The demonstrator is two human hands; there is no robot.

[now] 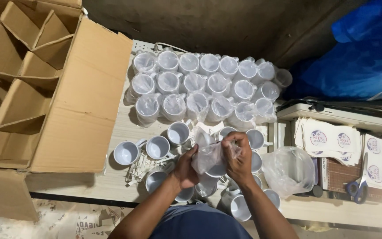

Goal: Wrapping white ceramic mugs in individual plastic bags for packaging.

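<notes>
At the lower centre of the frame I see my left hand [185, 169] and right hand [237, 156], each grip pinching the clear plastic bag [208, 156] around a white mug [216, 170]. Bare white mugs [157, 147] stand around them on the pale surface [120, 128]. Further up, bagged mugs [195, 84] sit in rows. An open cardboard box [80, 106] with dividers fills the left.

A large brown cardboard box [54, 88] with card dividers lies open at the left of the table. At the right, stacks of white rectangular printed sheets [328, 139] bear round purple-and-pink emblems. Clear plastic bags [288, 170] lie crumpled beside them.
</notes>
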